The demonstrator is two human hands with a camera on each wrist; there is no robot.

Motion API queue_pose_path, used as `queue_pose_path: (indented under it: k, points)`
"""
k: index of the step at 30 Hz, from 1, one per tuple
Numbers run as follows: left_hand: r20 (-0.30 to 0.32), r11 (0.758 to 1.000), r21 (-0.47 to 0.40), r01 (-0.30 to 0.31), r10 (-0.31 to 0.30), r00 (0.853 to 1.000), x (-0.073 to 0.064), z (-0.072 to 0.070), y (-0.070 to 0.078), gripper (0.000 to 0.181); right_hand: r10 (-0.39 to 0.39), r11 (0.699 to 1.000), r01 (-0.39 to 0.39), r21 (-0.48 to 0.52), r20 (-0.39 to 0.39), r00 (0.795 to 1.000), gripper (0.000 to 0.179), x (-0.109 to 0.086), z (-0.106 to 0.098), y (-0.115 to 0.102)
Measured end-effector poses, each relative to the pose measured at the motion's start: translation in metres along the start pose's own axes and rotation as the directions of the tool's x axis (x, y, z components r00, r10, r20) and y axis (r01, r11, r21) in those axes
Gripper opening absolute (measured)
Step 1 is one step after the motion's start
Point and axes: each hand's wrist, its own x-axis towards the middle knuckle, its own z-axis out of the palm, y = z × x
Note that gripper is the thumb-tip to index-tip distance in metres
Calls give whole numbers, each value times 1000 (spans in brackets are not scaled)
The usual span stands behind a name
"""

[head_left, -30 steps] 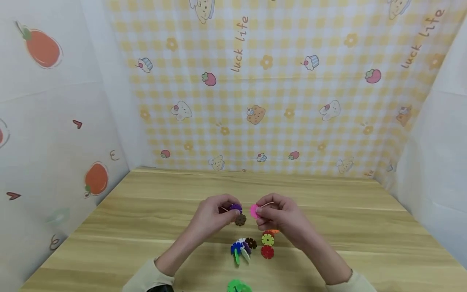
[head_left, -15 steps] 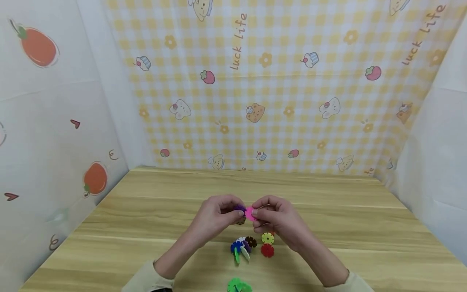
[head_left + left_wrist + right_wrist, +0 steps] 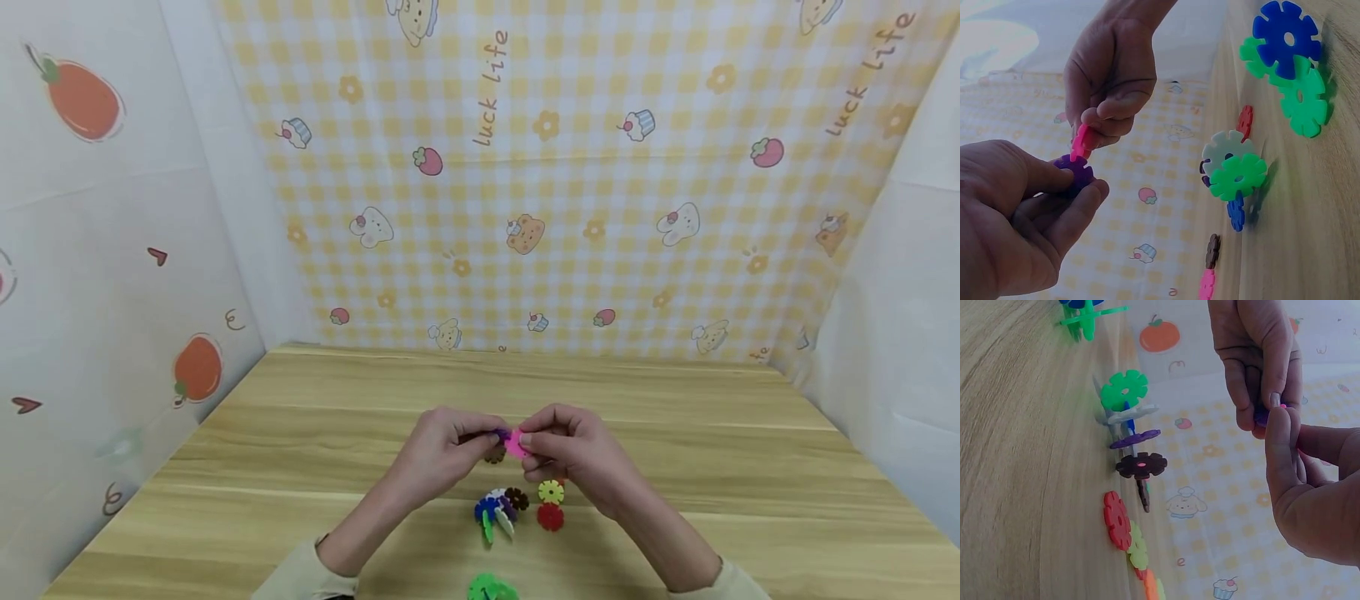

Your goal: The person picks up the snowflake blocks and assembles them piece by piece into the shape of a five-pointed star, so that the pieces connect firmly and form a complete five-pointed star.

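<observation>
Between the thumb and fingers of my left hand [image 3: 438, 454] is a purple notched plastic disc [image 3: 1079, 177]. My right hand [image 3: 581, 454] pinches a pink notched disc [image 3: 515, 445]. The two discs meet at their edges above the table, set at an angle to each other in the left wrist view. Whether their slots are locked together I cannot tell. In the right wrist view the fingers hide most of both discs. Below the left hand, a brown disc [image 3: 494, 456] lies partly hidden.
A joined cluster with a blue disc [image 3: 483, 511], white, green and dark brown ones stands on the wooden table [image 3: 337, 392]. Right of it lie a yellow disc [image 3: 543, 493] and a red disc [image 3: 544, 521]. Green discs [image 3: 480, 585] sit at the near edge. Patterned cloth [image 3: 630, 275] hangs behind.
My hands have come together, the right moving left and the left slightly right. The pink disc, apart from the purple one a second ago, now touches it and is more tilted.
</observation>
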Motion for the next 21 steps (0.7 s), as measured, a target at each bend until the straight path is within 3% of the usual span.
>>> queue_pose_path:
  k: [15, 21]
  points:
    - [28, 987, 79, -143, 141, 990, 0, -1, 2, 23, 7, 999, -8, 46, 20, 1000, 24, -3, 1, -5]
    - [53, 983, 96, -158, 154, 987, -2, -3, 3, 24, 34, 997, -35, 73, 17, 999, 22, -3, 5, -4]
